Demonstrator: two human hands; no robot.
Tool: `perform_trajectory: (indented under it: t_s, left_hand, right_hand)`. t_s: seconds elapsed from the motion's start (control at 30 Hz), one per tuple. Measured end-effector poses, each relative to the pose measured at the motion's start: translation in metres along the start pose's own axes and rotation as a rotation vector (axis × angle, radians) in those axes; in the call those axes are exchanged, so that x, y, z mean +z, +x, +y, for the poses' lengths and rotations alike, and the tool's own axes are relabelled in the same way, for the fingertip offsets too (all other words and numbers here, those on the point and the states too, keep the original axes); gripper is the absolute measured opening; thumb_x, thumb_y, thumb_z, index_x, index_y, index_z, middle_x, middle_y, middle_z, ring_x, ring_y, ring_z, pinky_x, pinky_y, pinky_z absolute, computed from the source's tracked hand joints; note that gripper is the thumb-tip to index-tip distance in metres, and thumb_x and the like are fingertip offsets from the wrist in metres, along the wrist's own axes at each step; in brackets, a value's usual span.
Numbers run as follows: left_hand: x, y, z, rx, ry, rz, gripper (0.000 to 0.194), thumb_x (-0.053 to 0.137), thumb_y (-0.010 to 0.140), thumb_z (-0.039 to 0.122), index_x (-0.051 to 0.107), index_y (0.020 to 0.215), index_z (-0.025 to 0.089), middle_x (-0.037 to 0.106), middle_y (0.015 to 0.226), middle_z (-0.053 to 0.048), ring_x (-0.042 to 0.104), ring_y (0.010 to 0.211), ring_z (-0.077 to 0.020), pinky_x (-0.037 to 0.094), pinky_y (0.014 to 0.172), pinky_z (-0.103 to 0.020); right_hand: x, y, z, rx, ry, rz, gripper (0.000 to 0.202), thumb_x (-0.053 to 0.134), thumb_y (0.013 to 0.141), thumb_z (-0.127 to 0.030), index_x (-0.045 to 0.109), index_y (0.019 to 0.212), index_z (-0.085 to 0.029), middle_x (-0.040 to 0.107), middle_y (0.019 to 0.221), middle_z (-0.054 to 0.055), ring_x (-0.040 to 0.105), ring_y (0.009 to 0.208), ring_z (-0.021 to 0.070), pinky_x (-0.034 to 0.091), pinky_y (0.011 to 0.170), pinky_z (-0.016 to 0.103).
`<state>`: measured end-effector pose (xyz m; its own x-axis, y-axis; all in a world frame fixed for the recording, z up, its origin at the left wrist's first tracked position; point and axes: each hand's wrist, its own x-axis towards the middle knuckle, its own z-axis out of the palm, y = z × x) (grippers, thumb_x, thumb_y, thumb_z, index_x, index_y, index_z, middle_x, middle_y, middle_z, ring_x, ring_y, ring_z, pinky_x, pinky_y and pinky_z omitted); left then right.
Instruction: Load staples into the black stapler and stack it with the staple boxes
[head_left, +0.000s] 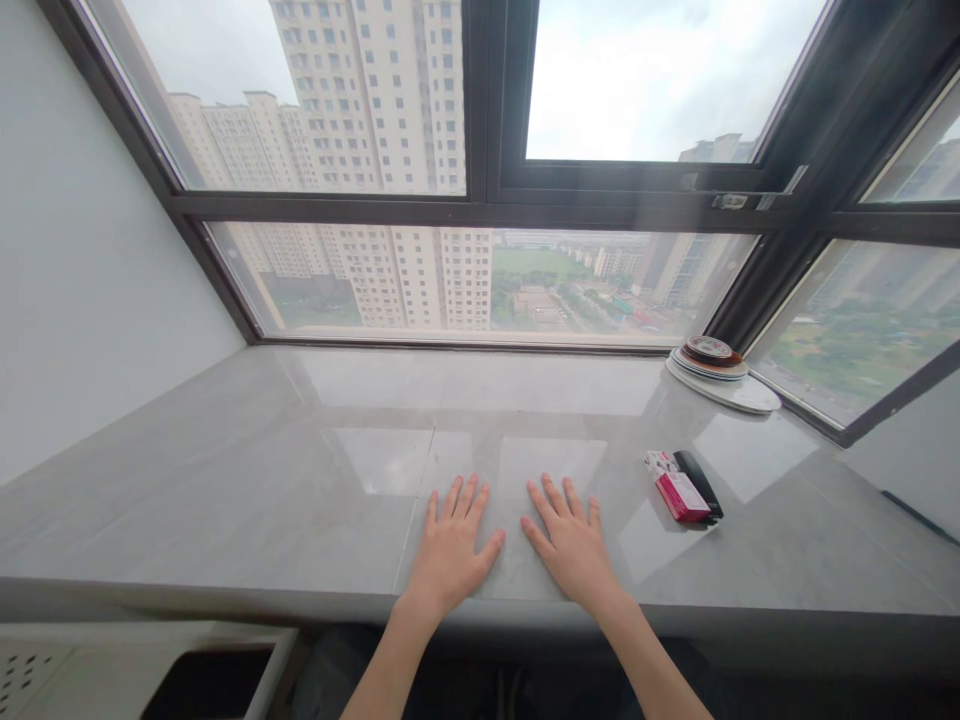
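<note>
My left hand (454,545) lies flat on the grey tiled window ledge (225,500), fingers spread and nothing in it. A short gap to its right, my right hand (570,540) rests palm down on the same ledge, also with its fingers apart. Nearest to the right hand is a small red and white box (681,495), to its right. Against the box's right side lies a black stapler (699,484).
Stacked plates (709,360) sit on a white oval dish (750,396) in the far right corner. Dark window frames (480,212) border the ledge at the back. Below the ledge at the left is a white cabinet or container (82,670) with a dark opening.
</note>
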<state>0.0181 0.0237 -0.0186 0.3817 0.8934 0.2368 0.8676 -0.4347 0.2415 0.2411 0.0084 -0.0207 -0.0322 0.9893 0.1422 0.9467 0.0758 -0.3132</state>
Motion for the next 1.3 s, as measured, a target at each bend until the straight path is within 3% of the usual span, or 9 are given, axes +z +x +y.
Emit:
perform_trajectory:
  t_s: [0.2, 0.33, 0.4, 0.5, 0.6, 0.8, 0.97, 1.13, 1.3]
  left_hand:
    - [-0.004, -0.001, -0.003, 0.01, -0.038, -0.014, 0.077, 0.051, 0.093, 0.064, 0.029, 0.161, 0.035, 0.021, 0.17, -0.002, 0.018, 0.157, -0.0326, 0.014, 0.125, -0.062]
    - [-0.002, 0.0, -0.003, 0.012, -0.027, -0.01, 0.075, 0.05, 0.094, 0.062, 0.029, 0.161, 0.035, 0.021, 0.17, -0.002, 0.017, 0.157, -0.0311, 0.012, 0.126, -0.061]
    - [0.0, 0.0, -0.003, 0.01, -0.022, -0.005, 0.074, 0.05, 0.094, 0.061, 0.029, 0.161, 0.035, 0.021, 0.17, -0.002, 0.017, 0.157, -0.0314, 0.012, 0.126, -0.061]
    - [0.002, 0.001, -0.004, 0.012, -0.018, -0.009, 0.074, 0.05, 0.094, 0.061, 0.03, 0.161, 0.034, 0.022, 0.17, -0.002, 0.017, 0.157, -0.0324, 0.011, 0.125, -0.061]
    - [0.003, 0.001, -0.004, 0.02, -0.017, -0.009, 0.075, 0.048, 0.094, 0.063, 0.029, 0.161, 0.035, 0.022, 0.17, -0.002, 0.017, 0.157, -0.0324, 0.011, 0.126, -0.061]
    - [0.002, 0.001, -0.001, 0.008, -0.053, 0.003, 0.074, 0.048, 0.095, 0.064, 0.032, 0.16, 0.034, 0.022, 0.17, -0.002, 0.016, 0.158, -0.0307, 0.01, 0.126, -0.059]
    - [-0.004, 0.004, -0.001, -0.059, -0.208, 0.012, 0.063, 0.045, 0.097, 0.065, 0.044, 0.152, 0.035, 0.036, 0.164, -0.002, 0.025, 0.155, -0.0277, 0.012, 0.127, -0.056]
    - [-0.009, 0.009, 0.001, -0.238, -0.467, 0.15, 0.052, 0.038, 0.103, 0.057, 0.051, 0.145, 0.029, 0.058, 0.147, -0.005, 0.051, 0.139, -0.0228, 0.031, 0.121, -0.046]
    - [-0.01, 0.014, 0.014, -0.395, -0.372, 0.314, 0.063, 0.059, 0.092, 0.054, 0.047, 0.147, 0.025, 0.059, 0.14, -0.012, 0.054, 0.131, -0.0309, 0.043, 0.109, -0.047]
  right_hand:
    - [-0.059, -0.003, 0.056, -0.109, 0.509, -0.134, 0.058, 0.046, 0.101, -0.056, 0.043, 0.155, -0.037, 0.047, 0.158, 0.003, 0.039, 0.148, 0.0278, 0.037, 0.116, 0.05]
    - [-0.105, -0.001, 0.149, 0.167, 0.384, 0.395, 0.055, 0.052, 0.094, -0.059, 0.064, 0.139, -0.029, 0.06, 0.142, 0.011, 0.058, 0.127, 0.0293, 0.05, 0.1, 0.042]
    - [-0.116, 0.002, 0.198, 0.325, 0.275, 0.491, 0.059, 0.054, 0.091, -0.061, 0.068, 0.133, -0.022, 0.066, 0.128, 0.016, 0.064, 0.11, 0.0301, 0.053, 0.091, 0.043]
    - [-0.118, 0.003, 0.246, 0.441, 0.366, 0.319, 0.063, 0.049, 0.092, -0.061, 0.066, 0.134, -0.018, 0.071, 0.116, 0.017, 0.068, 0.093, 0.0271, 0.055, 0.081, 0.04]
    - [-0.107, 0.002, 0.253, 0.443, 0.494, 0.185, 0.061, 0.051, 0.09, -0.061, 0.066, 0.134, -0.021, 0.072, 0.119, 0.014, 0.067, 0.084, 0.0254, 0.054, 0.068, 0.035]
    - [-0.075, 0.006, 0.182, 0.299, 0.592, 0.073, 0.063, 0.048, 0.092, -0.063, 0.065, 0.134, -0.02, 0.07, 0.099, 0.008, 0.059, 0.069, 0.0194, 0.047, 0.054, 0.028]
    - [-0.032, 0.014, 0.065, 0.089, 0.675, 0.121, 0.051, 0.044, 0.099, -0.054, 0.067, 0.131, -0.023, 0.066, 0.104, 0.007, 0.062, 0.08, 0.0192, 0.052, 0.073, 0.031]
    - [0.01, 0.016, -0.054, 0.068, 0.74, 0.181, 0.044, 0.041, 0.103, -0.048, 0.063, 0.135, -0.027, 0.063, 0.103, 0.006, 0.064, 0.082, 0.0198, 0.052, 0.08, 0.032]
    - [0.018, 0.019, -0.073, 0.072, 0.796, 0.247, 0.043, 0.04, 0.104, -0.048, 0.062, 0.133, -0.026, 0.062, 0.106, 0.008, 0.064, 0.087, 0.0224, 0.053, 0.083, 0.036]
